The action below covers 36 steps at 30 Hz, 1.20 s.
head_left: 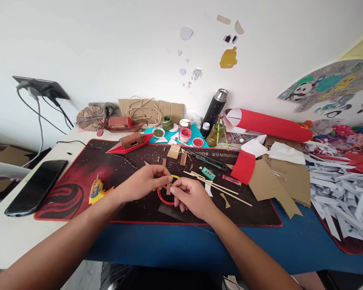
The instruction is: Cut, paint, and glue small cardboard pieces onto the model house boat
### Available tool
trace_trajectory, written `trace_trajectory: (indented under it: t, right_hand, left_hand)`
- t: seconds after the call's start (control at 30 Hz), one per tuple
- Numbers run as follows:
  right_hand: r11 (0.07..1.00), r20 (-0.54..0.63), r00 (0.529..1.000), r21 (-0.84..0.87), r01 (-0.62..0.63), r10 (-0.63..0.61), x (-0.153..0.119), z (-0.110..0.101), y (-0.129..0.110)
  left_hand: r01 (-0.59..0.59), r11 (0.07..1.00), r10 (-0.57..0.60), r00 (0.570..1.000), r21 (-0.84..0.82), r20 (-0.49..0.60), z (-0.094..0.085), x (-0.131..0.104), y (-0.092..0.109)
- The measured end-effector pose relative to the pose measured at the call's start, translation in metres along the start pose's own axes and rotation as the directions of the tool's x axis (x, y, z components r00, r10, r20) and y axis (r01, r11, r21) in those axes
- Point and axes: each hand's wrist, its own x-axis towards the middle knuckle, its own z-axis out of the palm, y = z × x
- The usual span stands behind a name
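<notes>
My left hand is closed in a pinch over the mat, with a narrow brown cardboard strip at its fingertips. Facing it, my right hand has its fingers curled and its thumb pressed in, close to the strip's side; what it grips, if anything, is hidden. Beneath both hands lie scissors with red and yellow handles, partly covered by the fingers. Just beyond are small brown cardboard pieces and a black utility knife. Thin wooden sticks lie to the right, beside a small green box.
A yellow glue gun and a phone lie left. Behind stand a red model boat, open paint pots and a black flask. Cardboard scraps and piled paper strips fill the right.
</notes>
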Motion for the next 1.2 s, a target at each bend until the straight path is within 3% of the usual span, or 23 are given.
trace_trajectory:
  t: [0.3,0.5,0.93,1.2]
  right_hand:
    - [0.995,-0.019,1.0,0.1,0.006,-0.004,0.001,0.0,0.003]
    - [0.995,-0.051,0.999,0.096,0.022,-0.017,0.001,0.0,0.006]
    - [0.994,-0.111,0.992,0.076,0.073,-0.064,0.0,-0.012,0.004]
    - [0.996,-0.117,0.992,0.079,0.048,-0.039,0.001,-0.008,0.007]
  left_hand:
    - [0.042,0.984,-0.035,0.998,-0.174,0.045,0.002,-0.005,0.005]
    - [0.118,0.987,-0.107,0.989,-0.106,0.104,0.004,-0.009,0.001]
    - [0.122,0.99,-0.114,0.986,-0.068,0.118,0.005,-0.01,0.003]
    - [0.071,0.997,-0.071,0.994,0.0,0.089,0.005,-0.008,0.001]
